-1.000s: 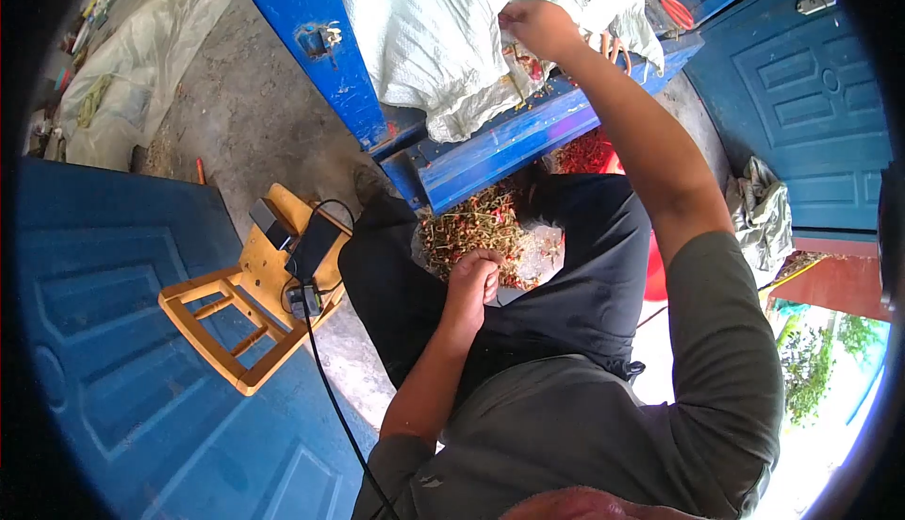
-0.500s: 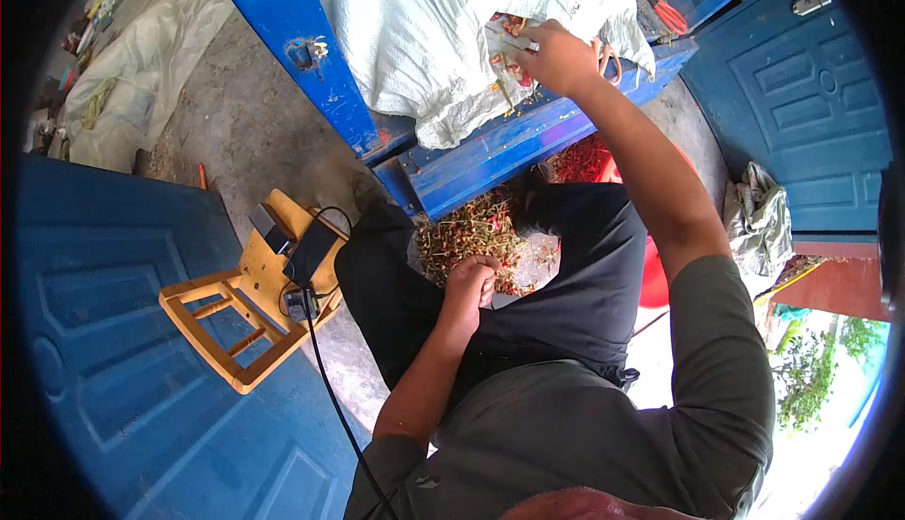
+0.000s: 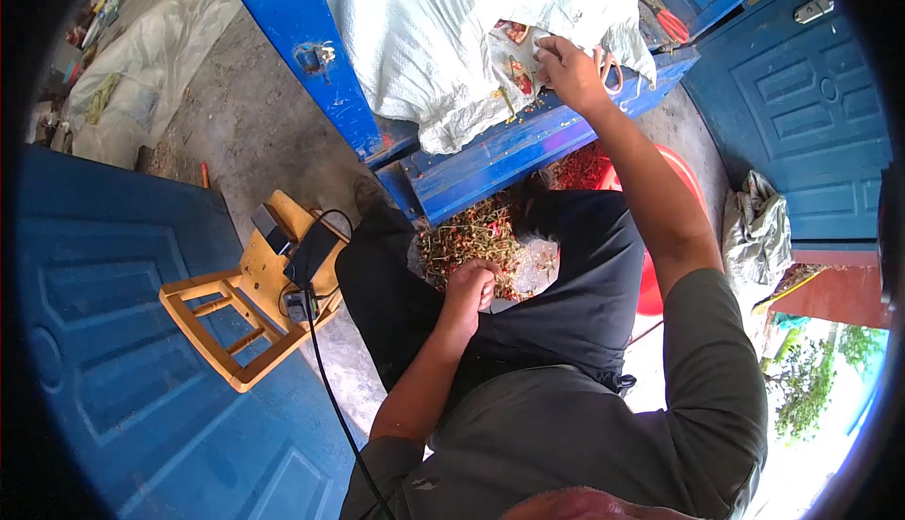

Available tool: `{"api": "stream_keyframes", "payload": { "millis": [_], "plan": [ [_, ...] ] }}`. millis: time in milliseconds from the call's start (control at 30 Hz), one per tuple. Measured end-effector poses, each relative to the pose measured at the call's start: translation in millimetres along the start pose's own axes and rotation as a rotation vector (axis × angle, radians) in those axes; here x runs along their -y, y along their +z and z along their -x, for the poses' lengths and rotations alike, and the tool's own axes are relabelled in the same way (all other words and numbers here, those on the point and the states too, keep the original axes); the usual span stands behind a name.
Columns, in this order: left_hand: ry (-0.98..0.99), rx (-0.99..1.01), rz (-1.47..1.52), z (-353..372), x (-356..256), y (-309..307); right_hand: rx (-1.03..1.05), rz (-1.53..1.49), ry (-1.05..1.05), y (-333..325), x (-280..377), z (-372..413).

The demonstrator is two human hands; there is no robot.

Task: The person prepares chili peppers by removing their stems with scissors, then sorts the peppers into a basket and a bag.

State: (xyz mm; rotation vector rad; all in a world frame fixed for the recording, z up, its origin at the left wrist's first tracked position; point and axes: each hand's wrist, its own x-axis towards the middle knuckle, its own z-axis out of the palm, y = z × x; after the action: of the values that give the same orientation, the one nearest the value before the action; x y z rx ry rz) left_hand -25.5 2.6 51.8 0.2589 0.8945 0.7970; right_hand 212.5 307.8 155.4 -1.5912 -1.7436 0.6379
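Observation:
My right hand [image 3: 571, 77] is at the edge of a white woven sack [image 3: 424, 39] on a blue metal bench [image 3: 509, 169]. Its fingers are bent and apart, with nothing visible between them. Just left of them, red dried chillies [image 3: 518, 75] show in a gap in the sack. A pair of pink-handled scissors [image 3: 611, 71] lies right beside this hand. My left hand [image 3: 471, 292] is closed in a fist above my lap; whatever it may hold is hidden. Below and beyond it is a heap of chilli stems and red bits [image 3: 467, 242].
Red-handled scissors [image 3: 671, 26] lie on the bench at the back right. A red tub [image 3: 652, 280] and red chillies [image 3: 577, 169] are beyond my right leg. To the left stands a wooden chair [image 3: 255, 280] carrying a black device and cable. Blue doors [image 3: 104, 331] flank me.
My right hand has drawn back slightly to the right and down from the gap in the sack, uncovering more of the chillies. The left hand has stayed in place.

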Motion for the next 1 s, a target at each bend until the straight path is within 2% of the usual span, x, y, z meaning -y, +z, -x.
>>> {"api": "stream_keyframes", "payload": {
  "millis": [167,267,333,400,467,500,567,633,700,767,900,967,1000],
  "plan": [
    [0.008,-0.029,0.012,0,0,0,0.034,-0.069,0.011,1,4,3],
    [-0.005,-0.022,0.01,-1,0,-1,0.054,-0.094,0.094,3,-5,2],
    [-0.012,-0.015,0.007,-2,1,0,0.024,-0.091,0.019,8,-15,-2],
    [0.009,-0.026,0.023,-4,4,-1,0.029,-0.177,0.089,9,-12,3],
    [0.011,-0.029,0.023,-4,2,2,0.065,-0.423,0.252,2,4,9],
    [0.01,-0.035,0.024,-3,2,2,0.062,-0.422,0.255,-2,10,15],
    [0.007,-0.033,0.036,-5,2,2,0.075,-0.624,0.252,-13,23,29],
    [0.014,-0.037,0.054,-6,2,1,0.111,-0.584,0.18,-23,42,66],
    [-0.007,-0.024,0.013,-7,0,-1,0.281,-0.541,0.186,-23,50,119],
    [-0.006,-0.035,0.005,-8,-2,3,0.476,-0.663,0.429,-15,52,173],
    [-0.015,-0.073,-0.044,-8,2,6,0.68,-0.76,0.54,12,23,259],
    [-0.019,-0.096,-0.062,-14,9,3,0.732,-0.705,0.6,14,39,281],
    [-0.028,-0.121,-0.075,-16,13,0,0.795,-0.529,0.601,11,47,286]
  ]
}}
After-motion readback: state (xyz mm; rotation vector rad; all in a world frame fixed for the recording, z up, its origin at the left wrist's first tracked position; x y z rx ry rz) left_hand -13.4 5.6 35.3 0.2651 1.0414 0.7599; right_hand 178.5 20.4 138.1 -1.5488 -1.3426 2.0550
